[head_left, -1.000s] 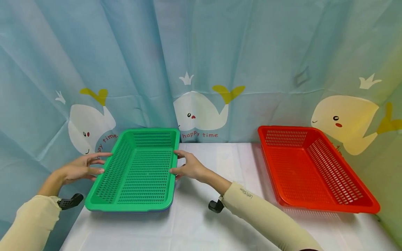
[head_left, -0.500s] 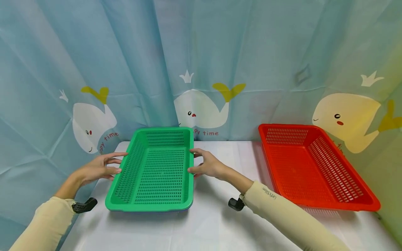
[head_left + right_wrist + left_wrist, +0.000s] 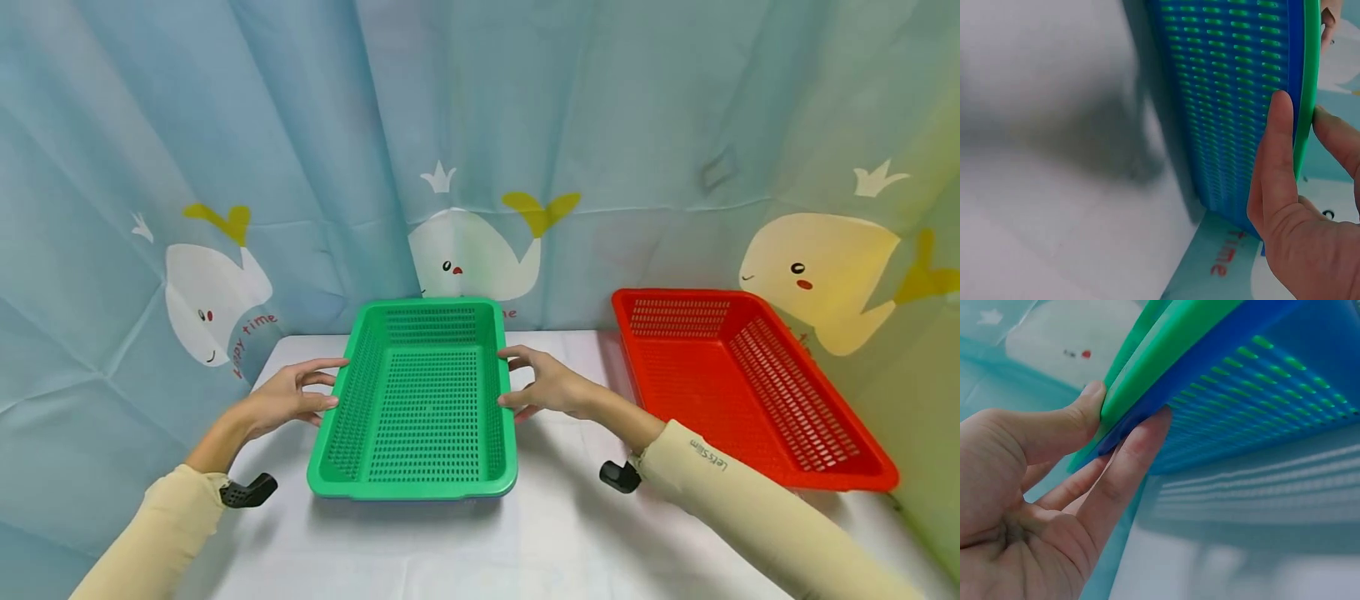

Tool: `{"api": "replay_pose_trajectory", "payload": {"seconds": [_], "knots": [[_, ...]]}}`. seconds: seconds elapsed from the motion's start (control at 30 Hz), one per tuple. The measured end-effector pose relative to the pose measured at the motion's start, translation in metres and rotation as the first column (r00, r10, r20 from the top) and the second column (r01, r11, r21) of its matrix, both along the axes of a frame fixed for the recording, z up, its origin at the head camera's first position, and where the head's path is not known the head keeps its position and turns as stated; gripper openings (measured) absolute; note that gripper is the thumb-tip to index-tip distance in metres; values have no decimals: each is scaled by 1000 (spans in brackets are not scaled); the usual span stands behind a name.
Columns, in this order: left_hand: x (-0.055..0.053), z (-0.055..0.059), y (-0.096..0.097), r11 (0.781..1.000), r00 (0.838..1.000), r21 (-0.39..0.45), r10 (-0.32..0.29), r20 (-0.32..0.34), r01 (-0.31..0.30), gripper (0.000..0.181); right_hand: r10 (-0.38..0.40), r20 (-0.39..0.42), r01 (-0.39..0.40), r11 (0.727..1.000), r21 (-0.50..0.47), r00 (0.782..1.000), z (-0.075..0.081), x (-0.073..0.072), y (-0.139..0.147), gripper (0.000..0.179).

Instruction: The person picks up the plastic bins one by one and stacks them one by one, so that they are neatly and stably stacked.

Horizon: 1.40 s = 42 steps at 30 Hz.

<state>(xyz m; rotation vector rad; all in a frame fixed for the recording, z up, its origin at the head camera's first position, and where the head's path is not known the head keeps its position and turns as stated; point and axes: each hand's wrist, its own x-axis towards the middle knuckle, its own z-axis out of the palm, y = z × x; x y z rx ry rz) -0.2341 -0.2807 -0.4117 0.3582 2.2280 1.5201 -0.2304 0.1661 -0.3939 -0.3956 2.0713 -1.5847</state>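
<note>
A green perforated plastic basket (image 3: 427,408) sits nested in a blue basket (image 3: 1310,331), whose slotted wall shows below the green rim in both wrist views. My left hand (image 3: 288,396) pinches the two stacked rims at the left side, thumb on the green rim and fingers under the blue one. On the opposite long side my right hand (image 3: 551,385) grips the rims in the same way, its fingers against the blue basket's outer wall. No contents show inside the green basket. Whether the stack touches the table cannot be told.
To the right stands a red perforated basket (image 3: 705,400), partly covered by the right forearm. A white cloth covers the table (image 3: 420,558). Behind it hangs a light blue curtain (image 3: 480,100) printed with whales.
Both hands have carried the green and blue basket stack rightward, from the table's left edge toward its middle. The red basket has stayed where it was.
</note>
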Motion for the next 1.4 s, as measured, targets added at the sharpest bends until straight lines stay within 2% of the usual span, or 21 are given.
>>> {"api": "replay_pose_trajectory", "payload": {"seconds": [0.23,0.37,0.67,0.97,1.4], "knots": [[-8,-7,30,1000,1000,23,-11,-6,11,73,-10,2,10,999,37,1000,5,0,30,83],[-12,-10,47,999,1000,37,7,8,-7,73,-19,15,18,998,67,1000,7,0,45,84],[-18,-13,74,998,1000,64,-4,10,3,70,-34,1,33,992,120,999,13,5,71,85],[-20,-13,90,995,1000,99,-14,16,13,69,-42,-19,44,991,128,999,17,9,85,87],[-21,-12,99,994,1000,108,-15,17,13,69,-50,-28,53,991,126,998,15,10,92,88]]}}
